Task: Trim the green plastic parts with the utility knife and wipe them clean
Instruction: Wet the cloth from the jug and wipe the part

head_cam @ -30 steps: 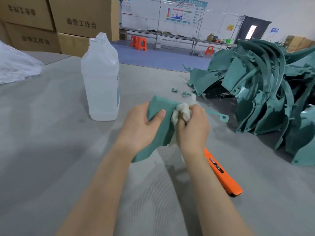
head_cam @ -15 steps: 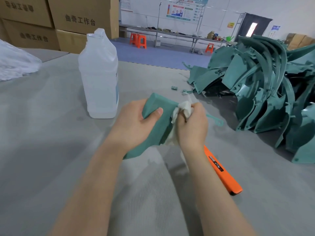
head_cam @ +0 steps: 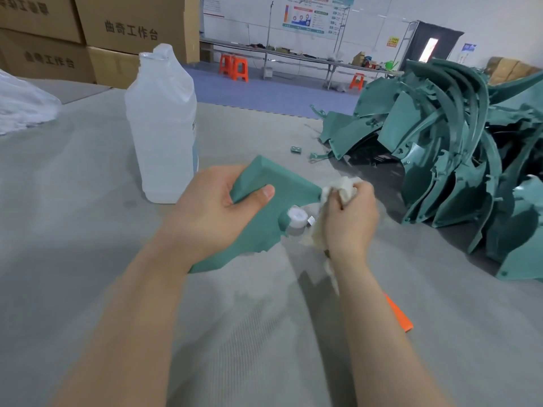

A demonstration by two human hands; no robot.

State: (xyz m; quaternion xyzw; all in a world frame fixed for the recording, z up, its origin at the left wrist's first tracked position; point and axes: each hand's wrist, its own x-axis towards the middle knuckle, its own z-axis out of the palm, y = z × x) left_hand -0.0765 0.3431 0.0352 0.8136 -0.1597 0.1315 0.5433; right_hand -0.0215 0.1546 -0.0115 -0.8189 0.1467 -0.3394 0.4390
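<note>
My left hand grips a green plastic part by its left edge, thumb on top, and holds it tilted above the grey table. My right hand clutches a crumpled white cloth against the part's right edge. A small white bottle cap shows just beside the part's lower right edge. The orange utility knife lies on the table behind my right forearm, mostly hidden.
A clear plastic bottle stands open to the left of my hands. A heap of green plastic parts fills the right side. Small green offcuts lie near it. Cardboard boxes and a white bag sit at far left.
My right hand with the cloth has slid rightward along the part to its right edge. The part now lies flatter, showing more of its face, and the white cap has come into view.
</note>
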